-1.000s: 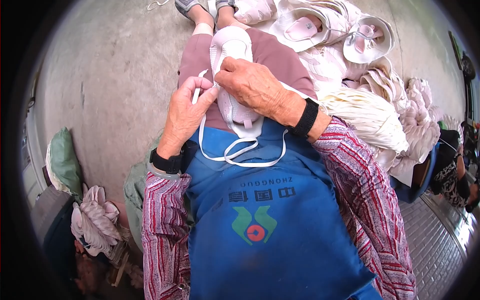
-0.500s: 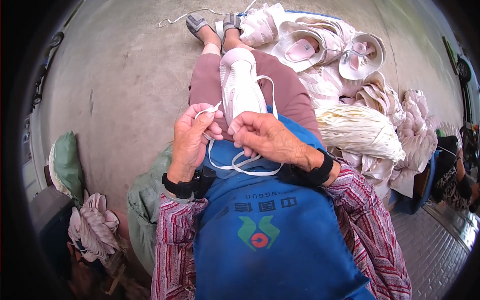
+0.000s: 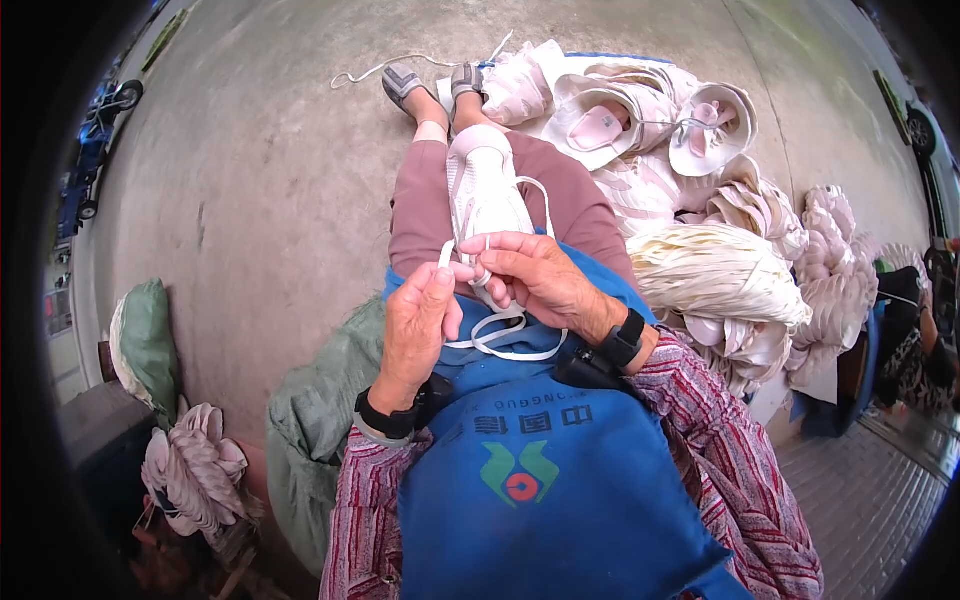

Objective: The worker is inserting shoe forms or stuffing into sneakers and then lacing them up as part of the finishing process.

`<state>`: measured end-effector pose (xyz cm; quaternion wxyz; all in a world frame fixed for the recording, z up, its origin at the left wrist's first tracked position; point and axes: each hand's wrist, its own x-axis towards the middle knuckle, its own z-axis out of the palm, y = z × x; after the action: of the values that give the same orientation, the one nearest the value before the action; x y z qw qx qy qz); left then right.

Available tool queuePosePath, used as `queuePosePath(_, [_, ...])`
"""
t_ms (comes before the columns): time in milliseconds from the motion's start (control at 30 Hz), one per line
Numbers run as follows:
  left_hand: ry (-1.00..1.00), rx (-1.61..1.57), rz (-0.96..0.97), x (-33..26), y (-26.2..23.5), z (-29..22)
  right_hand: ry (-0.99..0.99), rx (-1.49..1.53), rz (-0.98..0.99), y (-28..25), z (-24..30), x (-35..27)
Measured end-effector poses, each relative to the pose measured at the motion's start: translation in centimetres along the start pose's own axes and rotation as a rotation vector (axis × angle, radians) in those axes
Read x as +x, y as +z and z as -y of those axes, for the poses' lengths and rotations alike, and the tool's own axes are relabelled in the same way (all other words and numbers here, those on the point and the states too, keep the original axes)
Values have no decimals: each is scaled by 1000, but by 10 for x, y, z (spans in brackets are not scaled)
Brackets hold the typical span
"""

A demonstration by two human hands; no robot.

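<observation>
A white knit shoe upper (image 3: 490, 190) lies along my lap, over mauve trousers (image 3: 570, 180) and a blue apron (image 3: 480, 400). My left hand (image 3: 422, 318) pinches a flat white shoelace (image 3: 446, 254) between thumb and forefinger, its end sticking up. Close against it, my right hand (image 3: 535, 275) is closed at the near end of the upper, thumb and forefinger together on the lace. Loops of the lace hang below my fingers onto the apron, and another arcs up beside the upper on the right. The fingertips hide the exact spot where the lace meets the upper.
Stacked pinkish-white shoe uppers (image 3: 640, 190) are heaped to the right, beside a bundle of cream laces (image 3: 715, 275). At the left sit a green sack (image 3: 150, 340) and another bunch of uppers (image 3: 195, 465). Green sacking (image 3: 320, 430) lies by my left arm.
My left hand has moved right, bringing the lace up to my right hand. The fingers of both hands now nearly touch at the near end of the upper.
</observation>
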<state>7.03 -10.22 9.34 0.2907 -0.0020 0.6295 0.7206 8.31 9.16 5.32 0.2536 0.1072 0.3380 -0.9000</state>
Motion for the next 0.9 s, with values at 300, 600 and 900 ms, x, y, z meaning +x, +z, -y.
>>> queuePosePath(300, [-16, 251, -42, -3, 3, 5, 37, 22, -6, -1, -1, -2])
queuePosePath(600, [53, 328, -108, -4, 5, 11, 81, 84, 19, -8, -4, -4])
queuePosePath(900, [102, 413, -146, -2, 8, 12, 29, 128, 66, -8, -6, -2])
